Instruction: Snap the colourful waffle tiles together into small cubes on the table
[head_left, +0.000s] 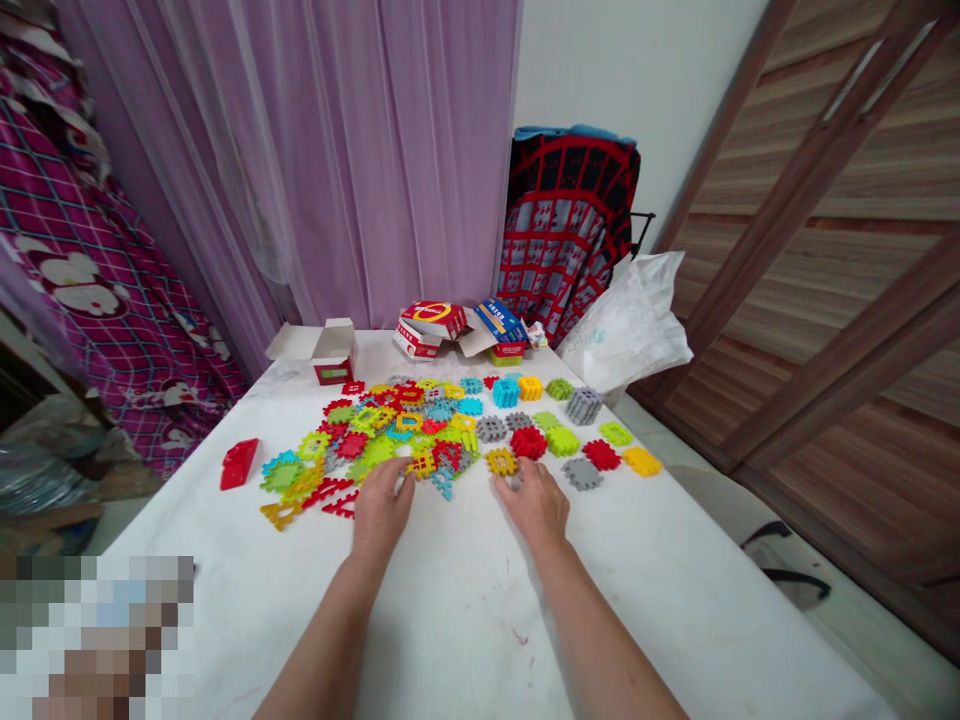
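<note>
My left hand (pixel 385 505) is at the near edge of a heap of toothed plastic building pieces (pixel 375 450). Its thumb and fingertips close on the edge of a yellow window-frame piece (pixel 422 463). A small blue piece (pixel 443 484) lies just right of that one. My right hand (pixel 534 503) rests low over the table, thumb and index finger at the near corner of another yellow window-frame piece (pixel 501 461). Beyond those fingers sits a red stack of toothed pieces (pixel 528 442); a grey toothed square (pixel 582 474) is to their right.
Sorted pieces stand at the right, including a grey stack (pixel 584 405) and a blue stack (pixel 505 392). An opened white box (pixel 334 352) and red box (pixel 433 320) are at the back. A red piece (pixel 239 464) lies left. A white bag (pixel 628 320) hangs by the right edge.
</note>
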